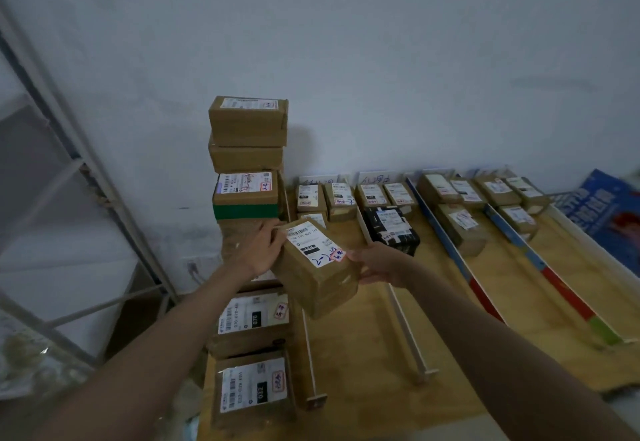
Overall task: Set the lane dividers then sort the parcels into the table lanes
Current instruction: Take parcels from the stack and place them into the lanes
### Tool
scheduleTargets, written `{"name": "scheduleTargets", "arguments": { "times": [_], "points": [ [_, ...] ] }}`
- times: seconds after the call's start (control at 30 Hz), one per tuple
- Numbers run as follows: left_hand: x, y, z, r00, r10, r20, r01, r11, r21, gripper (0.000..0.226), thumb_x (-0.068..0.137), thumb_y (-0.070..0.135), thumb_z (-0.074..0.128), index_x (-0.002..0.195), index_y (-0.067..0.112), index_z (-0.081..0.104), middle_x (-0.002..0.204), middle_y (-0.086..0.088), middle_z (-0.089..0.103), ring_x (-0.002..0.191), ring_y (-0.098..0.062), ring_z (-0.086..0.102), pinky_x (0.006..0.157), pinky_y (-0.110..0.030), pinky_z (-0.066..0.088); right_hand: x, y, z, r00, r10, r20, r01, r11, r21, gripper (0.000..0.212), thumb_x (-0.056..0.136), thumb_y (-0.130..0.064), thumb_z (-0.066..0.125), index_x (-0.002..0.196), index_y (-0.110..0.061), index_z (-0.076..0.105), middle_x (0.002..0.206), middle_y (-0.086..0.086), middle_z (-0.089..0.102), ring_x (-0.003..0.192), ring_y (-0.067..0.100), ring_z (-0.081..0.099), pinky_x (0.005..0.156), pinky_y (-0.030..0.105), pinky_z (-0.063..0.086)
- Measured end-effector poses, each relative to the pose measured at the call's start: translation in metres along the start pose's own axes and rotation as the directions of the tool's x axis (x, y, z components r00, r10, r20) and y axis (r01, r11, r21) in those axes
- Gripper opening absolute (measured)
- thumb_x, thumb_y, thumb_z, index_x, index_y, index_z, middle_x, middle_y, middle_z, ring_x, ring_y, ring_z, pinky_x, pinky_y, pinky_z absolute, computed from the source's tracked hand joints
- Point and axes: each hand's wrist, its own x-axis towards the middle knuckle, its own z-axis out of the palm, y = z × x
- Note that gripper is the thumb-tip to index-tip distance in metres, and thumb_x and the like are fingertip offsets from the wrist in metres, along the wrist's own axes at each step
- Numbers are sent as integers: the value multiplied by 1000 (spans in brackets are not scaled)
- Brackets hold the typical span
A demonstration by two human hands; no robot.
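I hold a brown cardboard parcel [317, 274] with a white label tilted above the near end of the table lanes. My left hand [261, 250] grips its left edge and my right hand [377, 265] grips its right edge. A tall stack of brown parcels [247, 163] rises at the table's left edge, with two more labelled parcels [252, 388] lying in front of it. Upright lane dividers [405, 322] run front to back across the wooden table [363, 371]. Small parcels [341, 199] and a black parcel [393, 229] lie at the far ends of the lanes.
A metal rack frame [79, 177] slants along the left side. The white wall stands right behind the table. A blue printed board [609, 222] lies at the far right past the last divider [588, 250].
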Motion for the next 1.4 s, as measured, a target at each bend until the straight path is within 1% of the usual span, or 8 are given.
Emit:
{"name": "scheduleTargets", "arguments": {
  "times": [0.3,0.43,0.63,0.77,1.0,1.17,1.27,1.4],
  "points": [
    [11,54,38,976,183,115,-207,948,243,53,105,49,26,147,19,39,146,-5,45,129,-24,48,99,-41,45,-20,50,-48,937,101,-335,-57,989,137,24,99,-25,54,112,-6,56,97,8,60,84,19,61,63,28,54],
    [11,79,58,952,242,187,-287,917,278,50,105,48,27,138,17,48,137,-5,49,116,-22,55,90,-39,51,-26,74,-61,893,135,-430,-55,980,193,23,98,-27,54,101,-5,60,102,14,64,97,26,64,88,42,58],
    [3,122,91,932,291,217,-349,881,318,49,104,48,28,136,19,50,136,-6,49,117,-23,55,92,-40,50,-41,114,-89,853,185,-488,-72,968,240,28,97,-31,52,107,-6,59,101,11,63,99,27,64,89,46,57],
    [-2,159,112,936,286,206,-343,875,342,47,104,46,29,135,19,51,134,-5,50,116,-22,54,94,-39,49,-52,140,-118,834,200,-514,-76,965,252,20,98,-25,50,88,-10,59,99,10,63,90,24,63,83,39,56],
    [-10,231,168,927,303,222,-369,840,397,52,104,48,25,144,19,42,141,-3,49,126,-23,49,102,-39,39,-71,186,-193,816,163,-555,-130,987,99,42,100,-30,43,121,3,57,119,17,62,106,32,61,88,43,53],
    [-17,291,215,914,338,223,-404,799,445,55,104,50,23,147,20,37,146,-2,46,133,-22,44,108,-37,34,-86,224,-249,798,115,-591,-118,992,34,38,104,-26,38,117,4,56,112,15,60,97,26,56,76,35,45],
    [-21,327,240,906,355,232,-423,794,437,57,104,51,22,149,20,36,148,-2,44,135,-22,42,111,-37,30,-95,252,-282,791,122,-600,-127,991,34,40,104,-27,37,115,5,58,114,18,63,103,30,59,86,41,50],
    [-19,370,269,888,392,243,-460,788,410,58,104,50,22,150,18,36,152,-3,42,138,-22,38,115,-40,28,-107,281,-322,761,153,-630,-164,986,41,33,105,-21,35,94,-1,59,90,8,57,88,20,53,83,38,49]
  ]
}}
